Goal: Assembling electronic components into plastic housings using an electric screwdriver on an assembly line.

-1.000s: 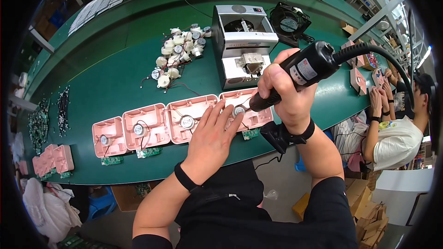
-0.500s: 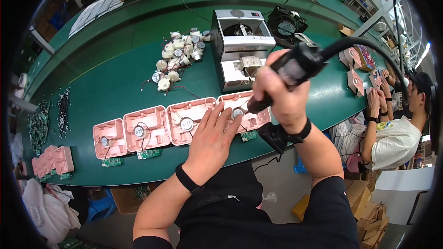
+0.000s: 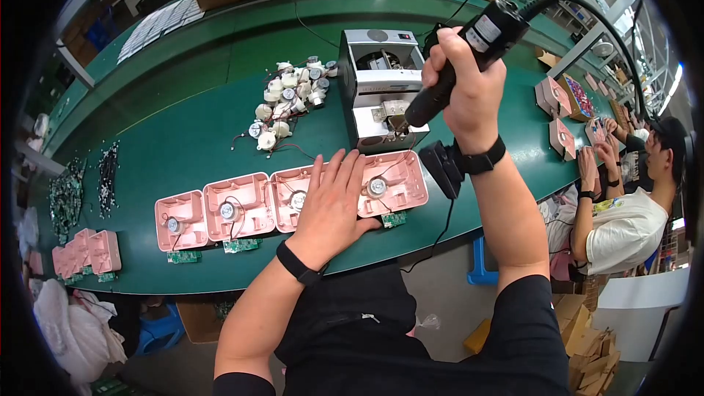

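Observation:
My right hand [image 3: 475,99] is wrapped round a black corded electric screwdriver [image 3: 487,34]. The screwdriver's tip points down and left at the front of a silver-and-black screw feeder [image 3: 389,77]; whether it touches cannot be told. Four-sided pink plastic housings stand in a row, each with a round silver motor, wires and a green circuit board at its near edge. My left hand [image 3: 330,205] lies with fingers stretched across the housings, touching the rightmost pink housing [image 3: 412,189] and covering part of its neighbour. The motor [image 3: 376,188] in the rightmost housing shows uncovered.
Behind the row lies a pile of white-and-silver motors [image 3: 290,99]. Far left are green circuit boards [image 3: 66,198], small dark parts [image 3: 108,180] and stacked pink housings [image 3: 88,251]. A co-worker [image 3: 623,213] sits at the right. The screwdriver's cable arches over the right side.
My right hand has lifted the screwdriver from the rightmost housing up to the screw feeder. My left fingers have come off that housing's motor, leaving it in sight.

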